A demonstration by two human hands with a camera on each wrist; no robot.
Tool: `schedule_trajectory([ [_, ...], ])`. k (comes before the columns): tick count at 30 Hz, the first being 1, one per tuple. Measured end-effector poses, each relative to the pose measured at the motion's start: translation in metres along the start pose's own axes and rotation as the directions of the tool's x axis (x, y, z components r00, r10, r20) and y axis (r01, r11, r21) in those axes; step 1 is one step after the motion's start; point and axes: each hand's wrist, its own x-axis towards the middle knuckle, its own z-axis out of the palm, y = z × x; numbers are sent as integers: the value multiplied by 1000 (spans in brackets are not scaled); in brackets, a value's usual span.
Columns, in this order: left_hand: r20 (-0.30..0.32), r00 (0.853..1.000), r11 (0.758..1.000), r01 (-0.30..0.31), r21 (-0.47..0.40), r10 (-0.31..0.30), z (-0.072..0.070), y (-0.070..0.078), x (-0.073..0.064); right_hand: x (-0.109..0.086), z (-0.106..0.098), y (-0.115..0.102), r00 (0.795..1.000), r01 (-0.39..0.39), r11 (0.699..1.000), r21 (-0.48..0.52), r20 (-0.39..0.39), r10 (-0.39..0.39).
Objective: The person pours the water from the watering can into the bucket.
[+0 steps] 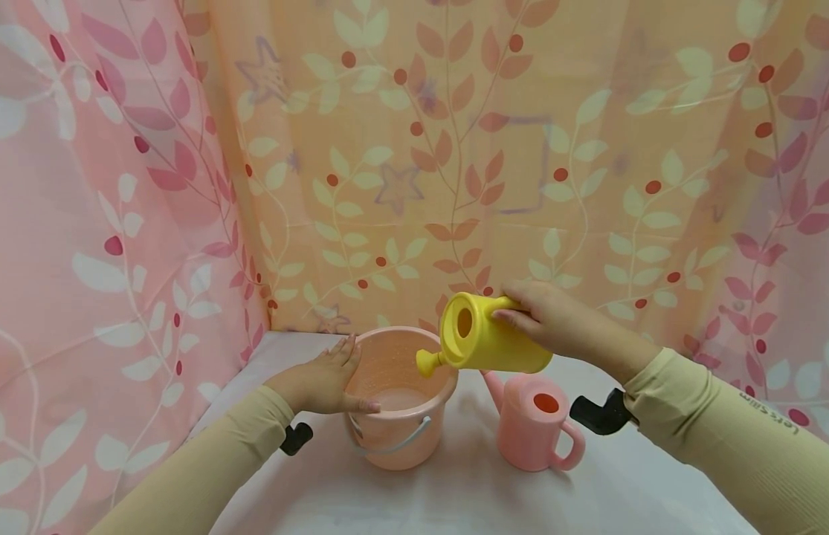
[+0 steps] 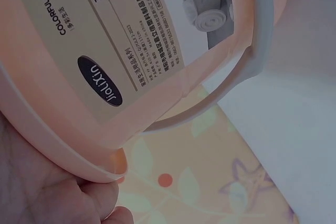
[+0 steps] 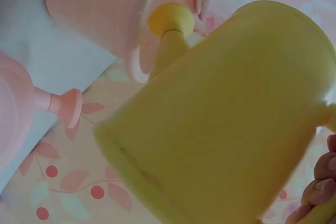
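A yellow watering can [image 1: 497,334] is tipped toward the peach bucket [image 1: 401,438], its spout head [image 1: 427,362] over the bucket's mouth. My right hand [image 1: 537,316] grips the can's handle; in the right wrist view, curled fingers [image 3: 325,177] show at the handle. My left hand [image 1: 323,379] rests on the left side of the bucket's rim, fingers extended and thumb along the front edge. From the left wrist, the bucket's printed label [image 2: 105,40] and grey handle [image 2: 231,85] show close up. Beside the bucket stands a pink watering can [image 1: 531,431], untouched.
The bucket and pink can stand on a white-covered table [image 1: 468,490]. A floral curtain [image 1: 401,148] rises behind them, and pink floral cloth [image 1: 120,223] hangs at the left. Black wrist mounts [image 1: 600,413] stick out below both sleeves.
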Motion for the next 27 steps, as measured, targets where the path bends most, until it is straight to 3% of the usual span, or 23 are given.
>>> schedule_trajectory([
  [27,14,1000,1000,7,-4,-7,-2,2,-1,6,-7,-9,998,34,999,-31,49,-32],
])
